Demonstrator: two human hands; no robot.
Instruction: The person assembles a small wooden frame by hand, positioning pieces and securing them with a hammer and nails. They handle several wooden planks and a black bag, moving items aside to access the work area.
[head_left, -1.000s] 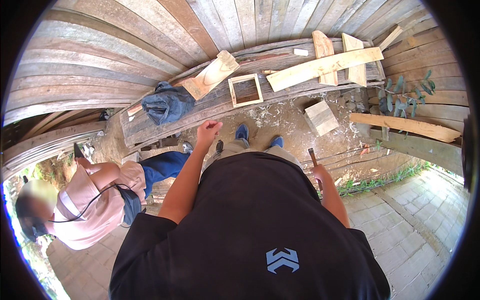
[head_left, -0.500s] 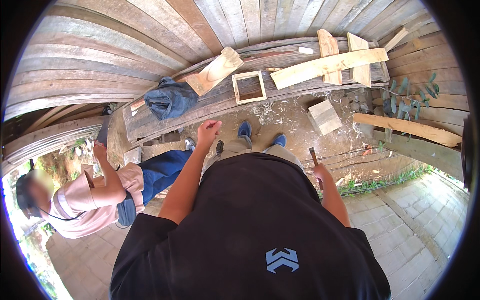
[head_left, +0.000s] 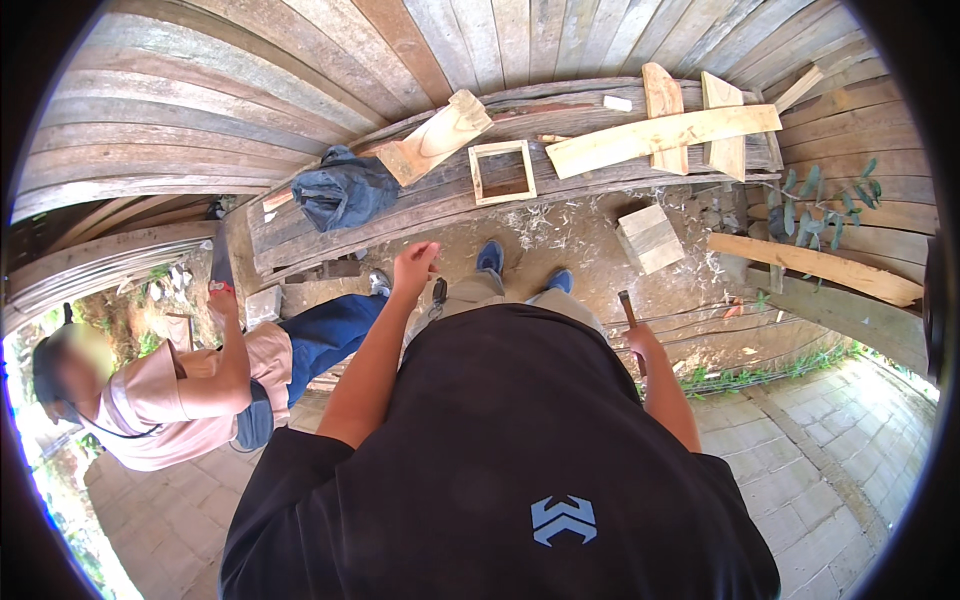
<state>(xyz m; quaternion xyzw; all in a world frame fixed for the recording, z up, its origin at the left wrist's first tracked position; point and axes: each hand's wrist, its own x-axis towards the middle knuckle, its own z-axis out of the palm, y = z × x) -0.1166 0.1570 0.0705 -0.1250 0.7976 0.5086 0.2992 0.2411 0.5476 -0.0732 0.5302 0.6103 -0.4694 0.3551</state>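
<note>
My left hand (head_left: 414,268) is raised in front of me, on the near side of the bench. Its fingers are curled in, and whatever they hold, if anything, is hidden. Low at my right side, my right hand (head_left: 645,343) is closed around a slim tool with a brown handle (head_left: 629,311). A dark end sticks out past my fist, too small to tell its kind. Nearest to my left hand on the wooden bench (head_left: 420,215) lie a dark blue cloth bundle (head_left: 345,190) and a square wooden frame (head_left: 478,180).
A thick wood piece (head_left: 435,135) and a long pale board (head_left: 660,138) across two shorter boards lie on the bench. A wooden block (head_left: 650,240) stands on the shaving-strewn ground. At left, a co-worker (head_left: 190,395) holds a red-handled handsaw (head_left: 221,260). A plank (head_left: 815,268) juts in at right.
The co-worker's hand with the handsaw has shifted right, toward the bench. My left hand has barely moved, and my right hand still grips the tool.
</note>
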